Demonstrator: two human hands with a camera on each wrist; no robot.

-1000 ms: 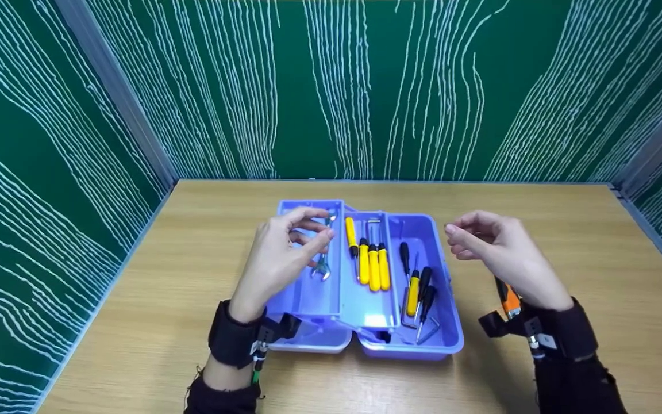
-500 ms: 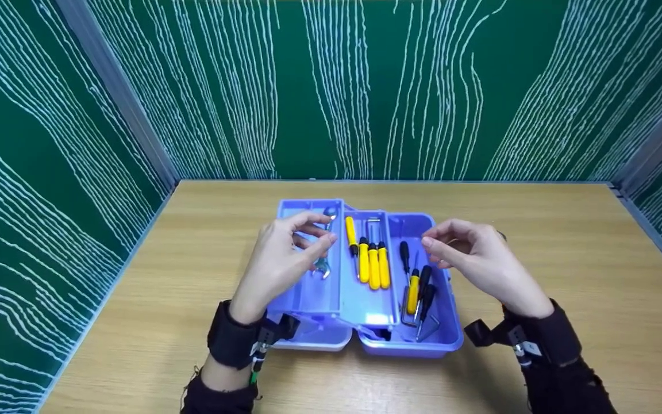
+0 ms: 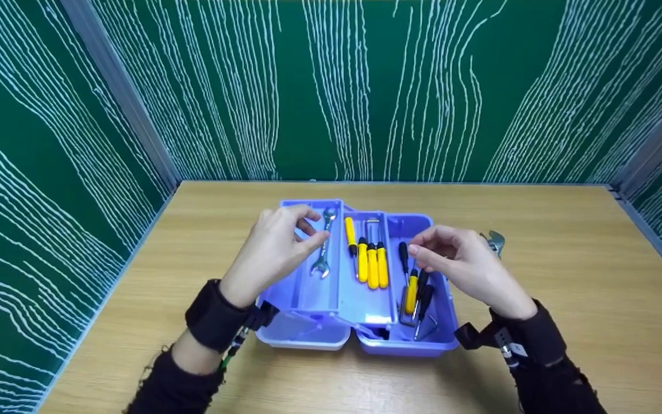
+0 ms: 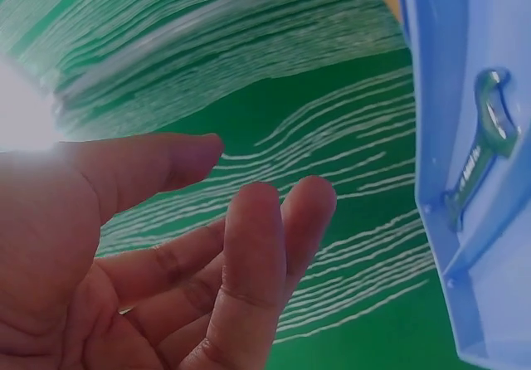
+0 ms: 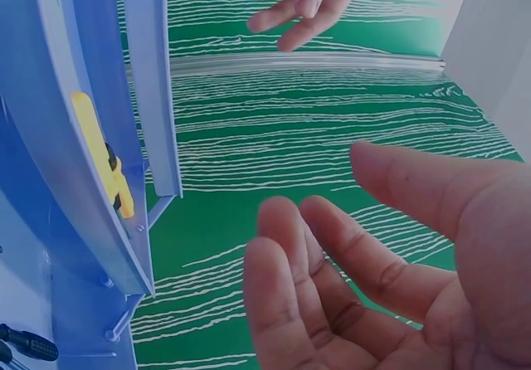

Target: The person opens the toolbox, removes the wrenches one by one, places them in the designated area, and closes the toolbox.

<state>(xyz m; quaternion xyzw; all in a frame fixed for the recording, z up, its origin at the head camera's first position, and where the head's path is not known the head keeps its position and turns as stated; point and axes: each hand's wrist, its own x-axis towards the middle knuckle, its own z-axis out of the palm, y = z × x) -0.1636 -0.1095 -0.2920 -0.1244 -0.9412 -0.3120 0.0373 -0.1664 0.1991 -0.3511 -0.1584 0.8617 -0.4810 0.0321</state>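
A purple toolbox point(image 3: 445, 345) stands unfolded on the table, with two raised trays and a deep bin. My left hand point(image 3: 273, 250) hovers over the left tray, its fingers loosely bent around nothing; beside it lies an open-ended wrench point(image 3: 324, 244). In the middle tray are several yellow-handled screwdrivers point(image 3: 372, 267) and a bent metal piece. Above the bin's right side hangs my right hand point(image 3: 463, 259), thumb and fingers apart and nothing between them in the right wrist view. Below it the bin holds black-handled screwdrivers point(image 3: 424, 299), a yellow-handled one and hex keys.
On the table right of the toolbox lies a metal tool with an adjustable-wrench-like head point(image 3: 496, 241), mostly hidden behind my right hand. The wooden table point(image 3: 584, 276) is bounded by green walls point(image 3: 411, 92) with white wavy lines at the back and sides.
My right hand has moved left from beside the toolbox to above its bin, uncovering the metal tool's head. My left hand has shifted slightly left, showing more of the wrench.
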